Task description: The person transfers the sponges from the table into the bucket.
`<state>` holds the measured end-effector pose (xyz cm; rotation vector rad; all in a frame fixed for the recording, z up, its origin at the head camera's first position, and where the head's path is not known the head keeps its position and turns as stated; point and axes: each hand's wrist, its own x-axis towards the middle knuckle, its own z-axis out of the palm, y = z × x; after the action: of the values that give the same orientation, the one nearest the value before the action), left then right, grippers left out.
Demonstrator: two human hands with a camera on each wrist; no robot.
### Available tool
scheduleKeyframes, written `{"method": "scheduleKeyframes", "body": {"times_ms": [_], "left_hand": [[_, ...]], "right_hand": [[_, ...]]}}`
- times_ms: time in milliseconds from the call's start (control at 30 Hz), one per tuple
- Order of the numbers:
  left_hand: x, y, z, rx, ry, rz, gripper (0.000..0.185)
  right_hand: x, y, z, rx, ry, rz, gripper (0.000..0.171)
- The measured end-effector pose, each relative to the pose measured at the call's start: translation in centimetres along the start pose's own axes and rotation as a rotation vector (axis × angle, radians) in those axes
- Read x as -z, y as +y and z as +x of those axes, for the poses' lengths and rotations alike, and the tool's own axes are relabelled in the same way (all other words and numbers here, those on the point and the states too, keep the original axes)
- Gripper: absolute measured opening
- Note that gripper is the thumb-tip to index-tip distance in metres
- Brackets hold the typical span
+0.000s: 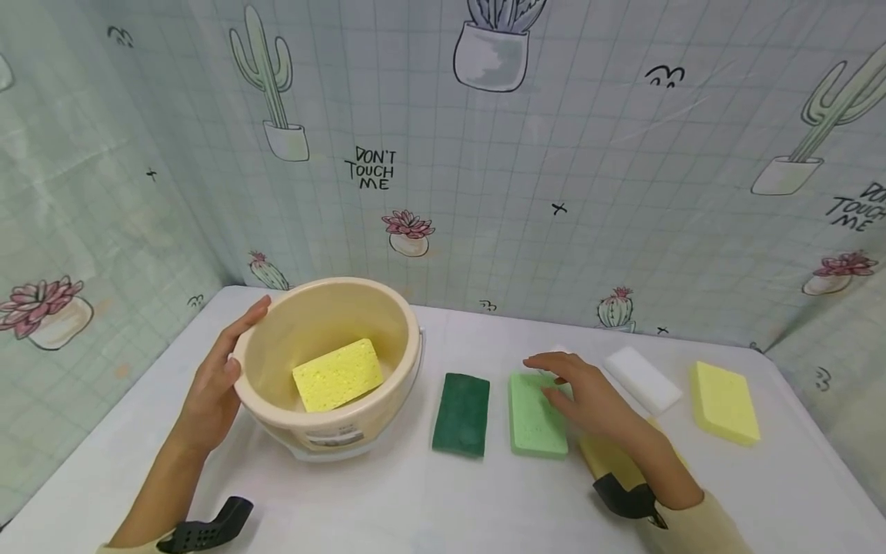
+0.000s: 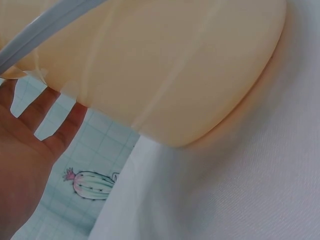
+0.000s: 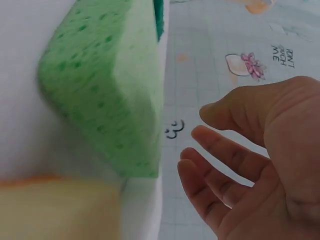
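A cream bucket (image 1: 388, 419) stands at the left of the white table, with a yellow sponge (image 1: 338, 375) lying inside it. My left hand (image 1: 223, 375) rests flat against the bucket's left wall (image 2: 165, 75), fingers straight. My right hand (image 1: 577, 392) hovers open just over the right part of a light green sponge (image 1: 533, 419), holding nothing. In the right wrist view the light green sponge (image 3: 107, 85) lies beside the open hand (image 3: 250, 165), a gap between them. A dark green sponge (image 1: 461, 414) lies between the bucket and the light green one.
A white sponge (image 1: 644, 378) and a yellow sponge (image 1: 723, 402) lie to the right. Another yellow sponge with an orange edge (image 1: 609, 455) is partly hidden under my right forearm. Cactus-print curtains wall in the table at the back and both sides.
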<state>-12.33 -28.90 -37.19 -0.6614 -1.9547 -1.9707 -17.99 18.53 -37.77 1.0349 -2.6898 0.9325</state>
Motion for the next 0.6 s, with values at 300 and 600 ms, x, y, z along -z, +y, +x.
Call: {"method": "scheduleKeyframes", "body": {"times_ms": [300,600], "left_hand": [[0.2,0.0,-0.3,-0.002,0.001,-0.015,0.054],[0.0,-0.3,0.0,-0.004,-0.009,-0.015,0.054]], "right_hand": [[0.7,1.5,-0.5,-0.051,-0.125,0.06,0.052],[1.2,3.6,-1.5,-0.088,-0.23,0.098,0.052]]}}
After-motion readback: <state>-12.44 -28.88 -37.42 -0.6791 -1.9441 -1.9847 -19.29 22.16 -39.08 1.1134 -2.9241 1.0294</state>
